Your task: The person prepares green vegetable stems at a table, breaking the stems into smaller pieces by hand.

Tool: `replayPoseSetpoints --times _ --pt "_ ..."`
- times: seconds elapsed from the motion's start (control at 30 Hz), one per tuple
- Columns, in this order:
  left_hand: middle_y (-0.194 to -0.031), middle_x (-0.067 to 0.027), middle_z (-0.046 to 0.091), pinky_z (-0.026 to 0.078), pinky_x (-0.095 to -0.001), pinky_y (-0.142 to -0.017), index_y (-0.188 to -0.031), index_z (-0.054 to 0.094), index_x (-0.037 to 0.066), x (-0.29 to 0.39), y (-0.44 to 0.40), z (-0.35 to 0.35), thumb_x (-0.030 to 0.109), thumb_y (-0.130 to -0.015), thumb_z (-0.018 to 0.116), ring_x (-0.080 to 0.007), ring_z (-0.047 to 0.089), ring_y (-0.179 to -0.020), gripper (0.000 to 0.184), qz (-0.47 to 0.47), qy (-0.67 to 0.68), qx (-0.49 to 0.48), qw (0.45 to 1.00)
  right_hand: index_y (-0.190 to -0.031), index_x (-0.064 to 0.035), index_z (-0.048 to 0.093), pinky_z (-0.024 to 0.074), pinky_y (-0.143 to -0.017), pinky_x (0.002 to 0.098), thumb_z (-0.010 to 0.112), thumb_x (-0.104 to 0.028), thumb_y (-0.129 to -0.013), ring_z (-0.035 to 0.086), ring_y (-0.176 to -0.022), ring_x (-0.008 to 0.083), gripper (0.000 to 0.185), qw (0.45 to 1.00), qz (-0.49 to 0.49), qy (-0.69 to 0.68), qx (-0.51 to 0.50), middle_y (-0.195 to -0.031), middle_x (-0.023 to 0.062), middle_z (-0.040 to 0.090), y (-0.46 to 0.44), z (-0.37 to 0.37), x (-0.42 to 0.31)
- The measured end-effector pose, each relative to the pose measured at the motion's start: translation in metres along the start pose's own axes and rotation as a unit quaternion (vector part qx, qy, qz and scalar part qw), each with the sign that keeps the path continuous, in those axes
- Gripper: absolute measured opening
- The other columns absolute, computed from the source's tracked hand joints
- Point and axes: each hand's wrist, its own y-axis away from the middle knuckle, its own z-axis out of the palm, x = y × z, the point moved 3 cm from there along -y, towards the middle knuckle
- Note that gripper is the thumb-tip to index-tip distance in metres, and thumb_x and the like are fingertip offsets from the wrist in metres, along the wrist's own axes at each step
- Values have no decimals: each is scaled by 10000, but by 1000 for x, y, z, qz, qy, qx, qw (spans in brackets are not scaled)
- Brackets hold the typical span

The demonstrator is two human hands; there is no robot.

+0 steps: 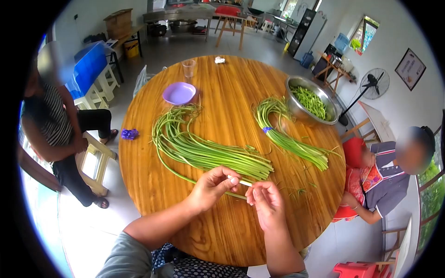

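Near the front of the round wooden table, my left hand (214,189) pinches a short pale piece of garlic scape (244,183) between thumb and fingers. My right hand (267,204) has its fingers closed at the other end of that piece. Just beyond both hands lies a loose pile of long green garlic scapes (208,155), cut ends toward the right. One single stem curves out of the pile and passes behind my left hand. Farther right rests a second bunch (296,146), bound with purple tape (267,130).
A steel bowl (293,104) at the table's (232,83) right edge holds cut green pieces. A purple bowl (179,93), a clear cup (188,68) and crumpled purple tape (130,134) lie leftward. One person (55,125) sits left, another (384,171) right.
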Motion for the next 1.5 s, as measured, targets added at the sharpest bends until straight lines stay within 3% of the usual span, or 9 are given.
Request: replayPoseSetpoints --times 0.3,0.47,0.6,0.9,0.97,1.1,1.37,1.4,1.5 --pt "-904 -37 622 505 -259 -783 -1022 605 1 0 1 2 85 -942 603 -107 589 -840 116 1 -53 -27 998 -1031 -17 562 427 -677 245 546 -75 -970 528 -745 115 86 995 81 -61 -18 -875 79 613 3 -4 -2" --pt "-924 -56 613 500 -263 -747 -993 592 11 7 1 2 27 -934 593 -119 592 -819 61 83 -190 -51 977 -1027 -11 560 429 -660 231 578 -55 -949 525 -724 102 92 992 121 -30 -23 -845 74 607 3 -7 -4" --pt "-931 -61 613 500 -265 -739 -986 589 0 6 2 2 24 -930 597 -123 593 -817 62 89 -195 -57 975 -1018 -10 557 428 -651 217 586 -54 -943 528 -723 92 92 992 124 -22 -33 -833 64 602 5 -11 -1" --pt "-895 -34 626 492 -249 -782 -1028 610 34 -9 4 0 101 -957 584 -115 589 -819 101 -121 42 -64 990 -957 -26 524 414 -611 233 557 -3 -925 505 -684 102 51 994 109 6 -4 -779 46 560 9 -3 -2" --pt "-912 -35 625 492 -249 -793 -1039 609 43 -16 7 3 127 -960 581 -123 584 -825 119 -195 216 -63 955 -958 -30 522 413 -609 234 563 -6 -923 504 -687 103 59 994 104 4 -9 -781 42 558 8 0 -2" --pt "-927 -39 626 493 -252 -796 -1046 607 45 -14 8 8 136 -958 583 -131 586 -836 129 -203 275 -51 938 -968 -35 522 406 -615 231 560 -4 -926 501 -690 102 64 994 110 1 -7 -770 38 555 8 0 5" --pt "-957 -49 647 500 -278 -817 -1038 625 66 -20 6 0 124 -956 581 -138 594 -862 110 -156 247 -25 956 -1238 -39 456 391 -627 255 460 -71 -993 496 -707 128 247 998 14 -62 16 -839 69 548 1 8 -1" --pt "-961 -53 653 497 -285 -813 -1030 633 70 -21 8 0 125 -960 575 -139 599 -872 106 -177 197 -11 964 -1247 -46 450 391 -609 260 509 -61 -968 492 -683 131 286 999 0 -27 19 -866 73 551 3 5 1" --pt "-955 -44 650 494 -269 -819 -1071 609 57 -33 8 5 135 -953 591 -131 600 -860 142 -159 225 -60 959 -1190 -47 477 384 -590 248 605 -52 -903 478 -677 114 314 998 -38 -8 40 -876 58 547 4 -3 6"
